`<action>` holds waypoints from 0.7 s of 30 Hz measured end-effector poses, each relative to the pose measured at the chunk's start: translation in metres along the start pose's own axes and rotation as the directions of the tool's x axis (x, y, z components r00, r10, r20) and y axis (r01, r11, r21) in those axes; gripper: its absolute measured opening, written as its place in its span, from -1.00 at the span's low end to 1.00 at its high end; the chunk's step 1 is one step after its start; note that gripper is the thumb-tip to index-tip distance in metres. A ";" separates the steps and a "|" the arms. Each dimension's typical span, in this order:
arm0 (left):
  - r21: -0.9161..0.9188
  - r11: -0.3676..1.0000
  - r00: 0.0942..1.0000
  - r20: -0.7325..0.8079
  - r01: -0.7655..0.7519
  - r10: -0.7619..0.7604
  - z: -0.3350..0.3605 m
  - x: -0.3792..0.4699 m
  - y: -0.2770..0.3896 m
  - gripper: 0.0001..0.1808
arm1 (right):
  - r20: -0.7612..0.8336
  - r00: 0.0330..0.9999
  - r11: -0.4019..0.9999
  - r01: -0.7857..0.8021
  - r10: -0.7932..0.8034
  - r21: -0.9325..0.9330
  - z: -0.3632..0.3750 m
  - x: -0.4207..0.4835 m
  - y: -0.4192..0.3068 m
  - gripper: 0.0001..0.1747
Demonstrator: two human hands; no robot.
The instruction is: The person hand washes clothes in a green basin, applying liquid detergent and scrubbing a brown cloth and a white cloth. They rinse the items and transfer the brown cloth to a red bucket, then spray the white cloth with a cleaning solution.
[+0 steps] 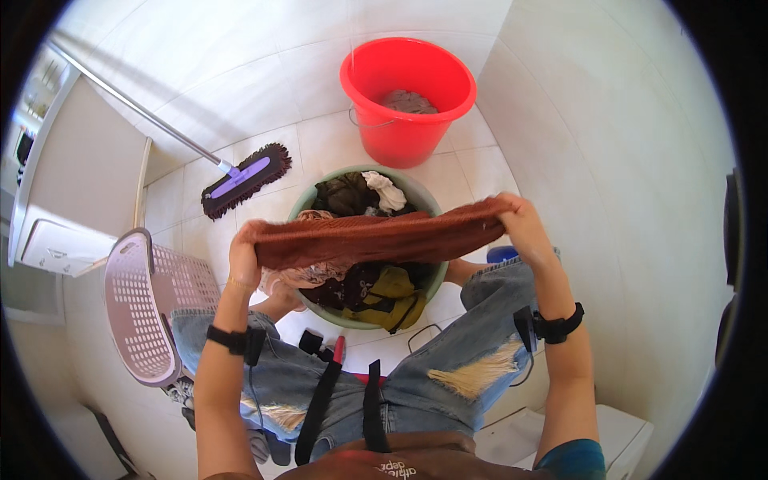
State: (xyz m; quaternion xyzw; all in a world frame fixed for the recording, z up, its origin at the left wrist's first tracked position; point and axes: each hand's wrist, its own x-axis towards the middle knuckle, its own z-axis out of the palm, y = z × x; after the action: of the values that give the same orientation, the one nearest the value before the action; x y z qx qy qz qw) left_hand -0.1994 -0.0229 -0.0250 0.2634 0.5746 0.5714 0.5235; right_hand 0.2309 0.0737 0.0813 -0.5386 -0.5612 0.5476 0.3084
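A reddish-brown cloth (372,240) is stretched sideways between my two hands. My left hand (245,243) grips its left end, and my right hand (523,219) grips the right end. Beneath the cloth stands a round green basin (312,192) holding laundry, partly hidden by it. Inside lie a dark olive garment (348,195), a crumpled white cloth (385,191), a patterned pinkish piece (312,275) and a yellow-green garment (390,303) with dark trim.
Behind the basin stands a red plastic bucket (414,144) with grey cloth (411,102) inside. A purple-headed flat mop (246,175) leans at the upper left. A pink perforated laundry basket (141,306) is at the left, near a white cabinet (90,162). Tiled walls rise behind and at the right.
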 end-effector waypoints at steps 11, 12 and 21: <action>0.858 0.111 0.658 0.463 -0.502 -0.594 0.062 -0.038 -0.058 -0.73 | 0.525 0.687 0.372 0.376 0.502 -0.849 0.115 0.033 0.121 -0.74; 0.863 0.190 0.670 0.487 -0.468 -0.561 0.070 -0.033 -0.057 -0.73 | 0.523 0.695 0.366 0.379 0.494 -0.850 0.120 0.043 0.126 -0.75; 0.816 0.296 0.622 0.573 -0.496 -0.534 0.105 -0.002 -0.086 -0.63 | 0.188 0.978 0.148 0.173 0.095 -0.974 0.153 0.118 0.205 -0.47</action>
State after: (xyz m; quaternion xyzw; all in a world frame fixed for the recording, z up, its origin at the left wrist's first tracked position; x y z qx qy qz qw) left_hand -0.0787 -0.0031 -0.0832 0.7293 0.5045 -0.0750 0.4561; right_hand 0.1154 0.1052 -0.1742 -0.5347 -0.8239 0.0923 -0.1633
